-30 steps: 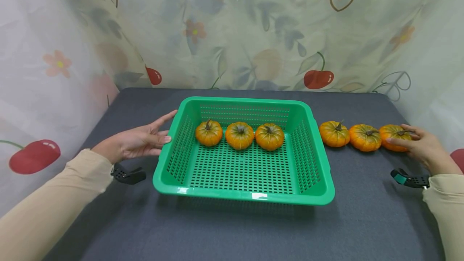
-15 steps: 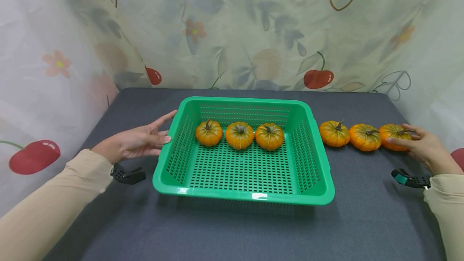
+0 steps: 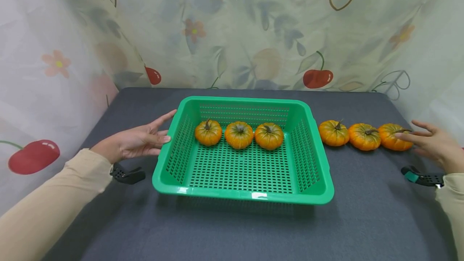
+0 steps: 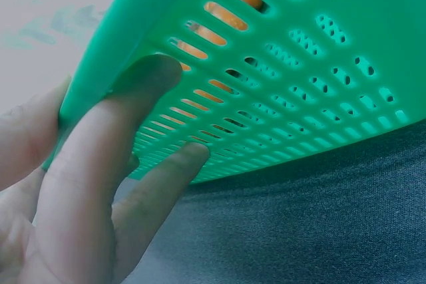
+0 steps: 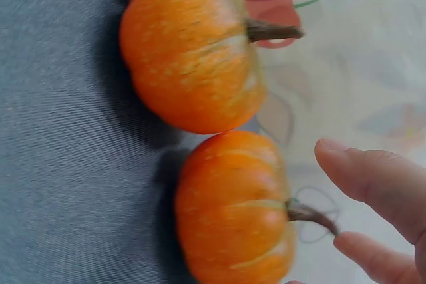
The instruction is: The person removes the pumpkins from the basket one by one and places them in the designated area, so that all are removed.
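My left hand (image 3: 139, 142) is at the left rim of a green plastic basket (image 3: 241, 198), one digit over the lip. In the left wrist view its other fingers (image 4: 80, 177) press under the rim against the slotted wall. Three small orange pumpkins stand in a row inside: a left one (image 3: 208, 134), a middle one (image 3: 239, 136) and a right one (image 3: 269, 137). My right hand (image 3: 436, 144) is beside the outermost pumpkin (image 3: 393, 138) on the table, fingers spread and holding nothing. In the right wrist view a fingertip is right at that pumpkin's stem (image 5: 313, 216).
Two more pumpkins, a near one (image 3: 333, 134) and a middle one (image 3: 364, 137), continue the row right of the basket. All stand on a dark grey table (image 3: 224, 233). Patterned cloth (image 3: 235, 31) encloses the back and sides.
My right hand has released the outermost pumpkin and drawn back slightly to the right, its fingers opening. The pumpkins and basket keep their places, and my left hand stays at the rim.
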A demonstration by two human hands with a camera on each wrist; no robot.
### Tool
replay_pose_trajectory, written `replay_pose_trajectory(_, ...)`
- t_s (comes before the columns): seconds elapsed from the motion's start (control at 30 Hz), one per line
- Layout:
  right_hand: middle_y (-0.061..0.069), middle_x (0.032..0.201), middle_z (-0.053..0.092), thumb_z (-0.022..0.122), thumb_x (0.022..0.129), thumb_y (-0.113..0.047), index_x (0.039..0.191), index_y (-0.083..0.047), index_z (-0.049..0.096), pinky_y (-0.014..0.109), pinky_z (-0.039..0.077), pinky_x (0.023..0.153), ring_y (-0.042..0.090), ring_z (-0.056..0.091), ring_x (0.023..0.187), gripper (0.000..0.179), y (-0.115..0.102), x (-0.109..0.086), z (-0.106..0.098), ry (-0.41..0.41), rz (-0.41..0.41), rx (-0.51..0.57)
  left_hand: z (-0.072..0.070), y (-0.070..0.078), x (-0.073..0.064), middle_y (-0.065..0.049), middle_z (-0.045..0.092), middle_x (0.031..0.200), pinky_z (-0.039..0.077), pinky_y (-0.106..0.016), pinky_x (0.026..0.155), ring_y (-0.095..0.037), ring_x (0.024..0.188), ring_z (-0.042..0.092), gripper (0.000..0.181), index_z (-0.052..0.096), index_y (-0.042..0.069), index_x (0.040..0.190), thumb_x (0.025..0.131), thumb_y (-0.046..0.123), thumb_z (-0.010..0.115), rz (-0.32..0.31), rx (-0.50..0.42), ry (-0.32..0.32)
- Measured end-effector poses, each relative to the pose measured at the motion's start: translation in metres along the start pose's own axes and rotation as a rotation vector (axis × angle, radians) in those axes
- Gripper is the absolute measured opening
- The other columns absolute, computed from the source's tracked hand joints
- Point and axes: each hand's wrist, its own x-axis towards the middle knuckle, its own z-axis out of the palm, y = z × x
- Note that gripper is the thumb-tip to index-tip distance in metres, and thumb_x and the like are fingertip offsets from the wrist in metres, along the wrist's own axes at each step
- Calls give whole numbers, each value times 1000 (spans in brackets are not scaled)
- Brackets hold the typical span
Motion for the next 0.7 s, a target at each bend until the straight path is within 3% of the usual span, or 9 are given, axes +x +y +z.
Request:
replay_pose_trajectory(0.03,36,154,-5,60,88,-57,153,-26,-12,69,34,101,58,17,135,102,-1,-2,-1,3,-11,13,0,0,0,-15,-7,162,58,-37,87,-26,112,64,87,-7,51,150,101,0,44,1,0,-4)
replay_pose_trajectory(0.1,35,154,-8,59,90,-55,154,-25,-11,70,32,101,59,15,136,100,-12,-13,-4,13,-34,23,0,0,0,-15,-8,162,57,-37,88,-26,113,64,87,-7,51,150,101,0,44,2,3,-11)
replay_pose_trajectory(0.13,34,155,-5,58,90,-57,154,-25,-10,63,42,101,51,31,134,98,-18,-18,-4,41,-38,-7,0,0,0,-16,-8,162,57,-37,88,-26,113,64,87,-7,51,150,101,0,44,2,4,-12)
replay_pose_trajectory(0.3,31,157,-8,52,96,-47,155,-13,-7,64,26,112,50,20,141,90,-61,-51,-6,81,-77,51,0,0,-1,-15,-4,162,58,-36,87,-26,111,65,86,-4,53,150,101,1,45,0,7,6)
replay_pose_trajectory(0.33,29,157,-8,51,96,-48,155,-17,-6,59,26,115,46,20,143,88,-65,-51,-6,97,-74,43,0,0,-1,-15,-4,162,58,-37,87,-26,111,65,86,-4,53,150,101,1,45,-1,5,8)
replay_pose_trajectory(0.37,28,157,-10,50,97,-47,155,-19,-6,64,15,114,50,5,143,86,-69,-52,-7,95,-86,71,0,0,-1,-15,-4,163,58,-37,87,-26,111,65,86,-4,53,150,101,1,44,-3,2,12)
replay_pose_trajectory(0.53,19,161,-3,50,96,-49,153,-39,3,51,16,120,36,10,148,75,-78,-49,-8,169,-130,80,0,-1,0,-14,-2,163,58,-38,87,-26,111,65,86,-3,53,150,101,0,44,-7,-5,21)
replay_pose_trajectory(0.7,20,161,-2,49,99,-39,156,-31,4,51,14,121,39,12,147,73,-119,-78,-1,180,-204,111,1,0,0,-14,-2,163,58,-38,87,-26,111,65,86,-3,53,150,101,-1,44,-4,-6,15)
